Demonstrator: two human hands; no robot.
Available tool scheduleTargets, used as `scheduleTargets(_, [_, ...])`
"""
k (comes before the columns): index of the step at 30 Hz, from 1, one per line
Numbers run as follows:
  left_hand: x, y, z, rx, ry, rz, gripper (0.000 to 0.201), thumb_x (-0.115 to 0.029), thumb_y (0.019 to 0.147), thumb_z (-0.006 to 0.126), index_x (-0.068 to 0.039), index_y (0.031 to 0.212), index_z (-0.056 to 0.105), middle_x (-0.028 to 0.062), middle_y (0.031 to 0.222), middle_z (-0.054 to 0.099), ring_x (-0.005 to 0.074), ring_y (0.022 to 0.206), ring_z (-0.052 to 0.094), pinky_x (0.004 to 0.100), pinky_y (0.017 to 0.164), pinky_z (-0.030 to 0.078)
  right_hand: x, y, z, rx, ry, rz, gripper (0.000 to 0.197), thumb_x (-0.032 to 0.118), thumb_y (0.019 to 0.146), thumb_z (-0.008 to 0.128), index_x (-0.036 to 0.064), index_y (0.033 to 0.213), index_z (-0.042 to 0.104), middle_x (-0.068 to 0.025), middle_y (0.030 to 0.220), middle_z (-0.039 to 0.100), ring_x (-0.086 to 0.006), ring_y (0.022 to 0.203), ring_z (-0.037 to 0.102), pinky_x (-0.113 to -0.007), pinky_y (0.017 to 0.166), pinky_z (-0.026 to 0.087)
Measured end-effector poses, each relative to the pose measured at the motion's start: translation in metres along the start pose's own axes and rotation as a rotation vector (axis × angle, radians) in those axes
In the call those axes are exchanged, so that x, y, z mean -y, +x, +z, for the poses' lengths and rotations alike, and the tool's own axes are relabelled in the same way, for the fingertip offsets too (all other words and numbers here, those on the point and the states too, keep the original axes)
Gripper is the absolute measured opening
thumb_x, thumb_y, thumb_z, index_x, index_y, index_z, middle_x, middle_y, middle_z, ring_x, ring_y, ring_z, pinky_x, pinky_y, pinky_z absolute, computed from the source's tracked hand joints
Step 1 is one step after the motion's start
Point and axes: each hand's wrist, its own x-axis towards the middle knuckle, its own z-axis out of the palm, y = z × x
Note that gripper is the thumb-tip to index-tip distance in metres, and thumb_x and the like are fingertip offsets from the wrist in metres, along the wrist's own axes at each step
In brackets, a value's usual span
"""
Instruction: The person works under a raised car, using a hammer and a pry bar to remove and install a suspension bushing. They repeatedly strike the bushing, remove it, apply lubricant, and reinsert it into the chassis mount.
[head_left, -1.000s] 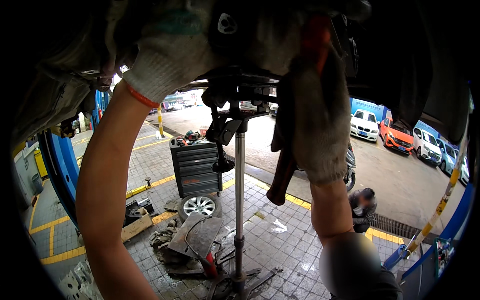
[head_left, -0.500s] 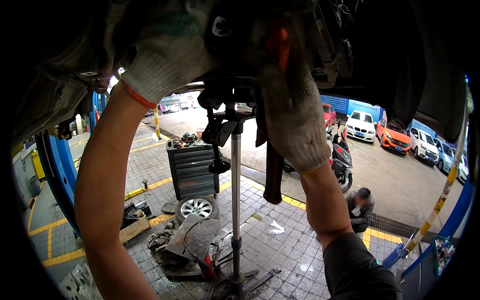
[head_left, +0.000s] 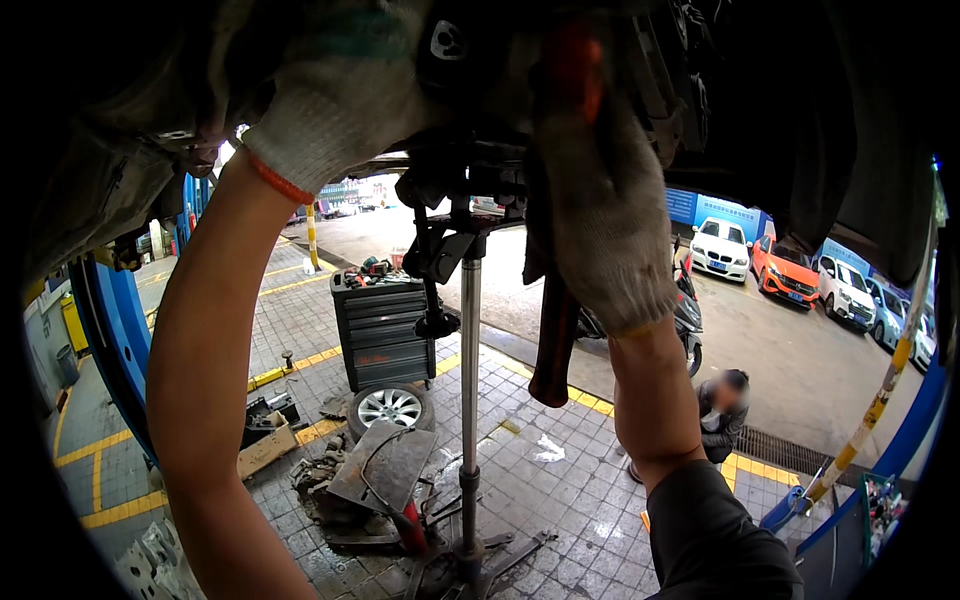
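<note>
Both hands wear whitish knit gloves and are raised under a vehicle's dark underside [head_left: 480, 90]. My left hand [head_left: 340, 120] presses up among the parts at the left, its fingers lost in shadow. My right hand [head_left: 610, 220] is closed around a long tool with a dark handle [head_left: 554, 345], held upright. The handle's lower end hangs below the glove. A red part [head_left: 575, 75] shows by the fingers at the top, blurred and dim; whether it belongs to the tool I cannot tell. Between my hands, a metal support pole [head_left: 471, 360] with a black bracket head rises to the underside.
A grey tool cabinet [head_left: 385, 335], a wheel [head_left: 390, 408] and a heap of removed metal parts [head_left: 345, 490] stand left of the pole. Its legs spread on the tiles. A person [head_left: 722, 412] crouches at the right, near a motorcycle [head_left: 687, 315]. Blue lift posts [head_left: 118, 330] flank the bay.
My right hand has shifted slightly right and up, and the tool's handle now leans a little. My left hand stays in nearly the same place.
</note>
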Motion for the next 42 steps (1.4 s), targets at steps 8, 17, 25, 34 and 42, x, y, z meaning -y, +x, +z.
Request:
scheduleTargets(8, [-0.001, 0.007, -0.002, -0.007, -0.003, -0.013, 0.058, -0.030, 0.101, 0.049, 0.000, 0.149, 0.047, 0.0254, 0.121, 0.065, 0.0238, 0.072, 0.064, 0.0378, 0.059, 0.057, -0.013, 0.005, -0.005, -0.009, -0.161, -0.134, 0.039, 0.019, 0.103, 0.058, -0.0072, 0.131, 0.051, -0.0311, 0.086, 0.064, -0.0434, 0.073, 0.067, -0.051, 0.064, 0.051])
scheduleTargets(17, [0.003, -0.001, 0.002, 0.005, 0.033, 0.027, 0.055, -0.028, 0.103, 0.044, 0.001, 0.150, 0.046, 0.0262, 0.119, 0.066, 0.0222, 0.066, 0.065, 0.0364, 0.054, 0.058, -0.008, -0.011, -0.012, -0.081, -0.329, -0.284, 0.048, -0.004, 0.095, 0.063, 0.0045, 0.142, 0.055, -0.0108, 0.104, 0.059, -0.0119, 0.064, 0.062, -0.027, 0.047, 0.053])
scheduleTargets(25, [0.002, 0.006, -0.003, 0.058, -0.072, -0.001, 0.056, -0.031, 0.104, 0.041, 0.001, 0.149, 0.048, 0.0271, 0.121, 0.065, 0.0229, 0.068, 0.065, 0.0386, 0.056, 0.059, -0.003, -0.046, -0.004, 0.050, 0.041, 0.077, 0.027, 0.018, 0.104, 0.059, 0.0012, 0.125, 0.056, -0.0045, 0.083, 0.059, -0.0092, 0.065, 0.059, -0.025, 0.048, 0.047])
scheduleTargets(34, [0.001, 0.006, -0.004, 0.021, -0.187, -0.033, 0.059, -0.034, 0.103, 0.043, 0.001, 0.149, 0.047, 0.0270, 0.122, 0.064, 0.0239, 0.072, 0.064, 0.0394, 0.060, 0.057, -0.002, -0.058, 0.006, 0.094, -0.088, 0.084, 0.030, 0.019, 0.105, 0.060, -0.0003, 0.127, 0.055, -0.0103, 0.096, 0.060, -0.0126, 0.081, 0.060, -0.030, 0.061, 0.050])
scheduleTargets(42, [-0.001, 0.005, -0.002, 0.016, -0.224, -0.056, 0.061, -0.036, 0.101, 0.045, 0.001, 0.149, 0.047, 0.0269, 0.124, 0.063, 0.0248, 0.075, 0.063, 0.0402, 0.063, 0.056, 0.008, -0.059, 0.009, -0.015, 0.381, 0.284, 0.029, 0.019, 0.107, 0.057, 0.0016, 0.130, 0.054, -0.0049, 0.094, 0.064, -0.0096, 0.077, 0.060, -0.026, 0.062, 0.049])
